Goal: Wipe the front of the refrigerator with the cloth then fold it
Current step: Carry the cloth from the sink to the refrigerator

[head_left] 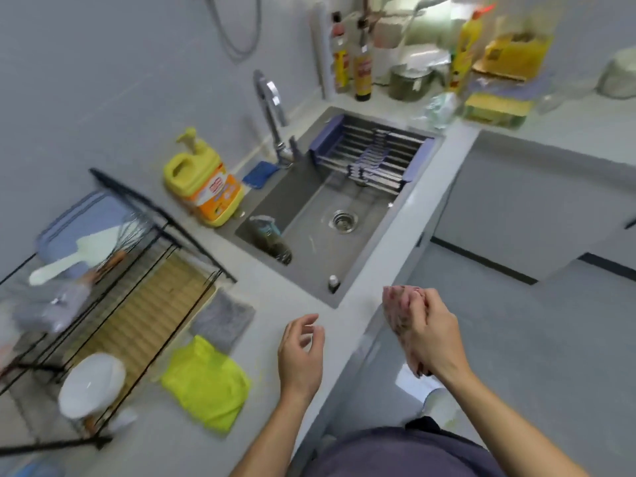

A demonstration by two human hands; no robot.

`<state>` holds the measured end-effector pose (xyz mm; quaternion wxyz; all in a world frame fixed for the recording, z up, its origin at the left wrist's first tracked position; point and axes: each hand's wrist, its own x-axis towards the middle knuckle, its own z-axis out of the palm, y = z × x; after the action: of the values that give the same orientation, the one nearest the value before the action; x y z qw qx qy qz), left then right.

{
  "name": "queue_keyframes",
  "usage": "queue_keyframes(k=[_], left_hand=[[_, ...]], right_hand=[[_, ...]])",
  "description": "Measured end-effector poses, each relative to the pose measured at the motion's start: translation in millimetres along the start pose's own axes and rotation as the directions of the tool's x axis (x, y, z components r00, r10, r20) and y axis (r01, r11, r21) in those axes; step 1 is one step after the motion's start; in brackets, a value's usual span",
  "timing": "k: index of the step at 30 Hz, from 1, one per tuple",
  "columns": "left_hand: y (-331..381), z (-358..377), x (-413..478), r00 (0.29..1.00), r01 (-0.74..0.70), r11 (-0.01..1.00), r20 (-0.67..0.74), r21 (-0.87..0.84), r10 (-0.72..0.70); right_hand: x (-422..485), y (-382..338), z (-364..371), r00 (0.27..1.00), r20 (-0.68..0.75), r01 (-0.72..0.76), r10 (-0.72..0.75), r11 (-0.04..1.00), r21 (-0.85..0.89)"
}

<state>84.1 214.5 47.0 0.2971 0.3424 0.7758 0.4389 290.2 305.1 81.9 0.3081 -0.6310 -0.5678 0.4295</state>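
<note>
A bunched pink patterned cloth [395,313] is held in the right grip [430,335], whose fingers are curled tightly round it, just off the front edge of the surface [275,294] near the closest corner of the sink [296,201]. The left grip [299,352] is kept loose and holds nothing, its fingers slightly bent above the surface and well apart from the cloth. Inside the grey sink a dark bottle [272,239] is seen lying on its side against the left wall, and a round metal drain [343,221] is set in the floor of the basin. The far end of the sink is spanned by a slatted rack [371,156] with purple ends; whether anything rests on it cannot be told. A yellow pump jug [203,180] with an orange label is stood just beside the sink's left rim, next to a blue sponge [260,173]. In the black wire dish rack [165,256] at the left, a white bowl [91,383], a white spatula [69,261] and a whisk [136,223] are kept. A grey cloth [223,318] and a yellow-green cloth [206,383] are laid flat on the surface beside that rack.
</note>
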Motion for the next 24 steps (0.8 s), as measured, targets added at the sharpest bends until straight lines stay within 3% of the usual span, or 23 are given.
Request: queue_keyframes(k=[8, 15, 24], left_hand=[[87.9, 146.9, 27.6, 0.948, 0.141, 0.973, 0.308, -0.183, -0.08], [154.8, 253.2, 33.5, 0.851, 0.182, 0.975, 0.517, -0.127, -0.091], [200.3, 349.9, 45.2, 0.727, 0.145, 0.989, 0.68, -0.019, -0.093]], right_hand=[[65.0, 48.2, -139.7, 0.965, -0.236, -0.112, 0.118, 0.993, 0.039], [84.1, 92.6, -232.0, 0.875, -0.411, -0.211, 0.256, 0.965, 0.152], [103.2, 131.4, -276.0, 0.741, -0.512, -0.325, 0.434, 0.899, 0.293]])
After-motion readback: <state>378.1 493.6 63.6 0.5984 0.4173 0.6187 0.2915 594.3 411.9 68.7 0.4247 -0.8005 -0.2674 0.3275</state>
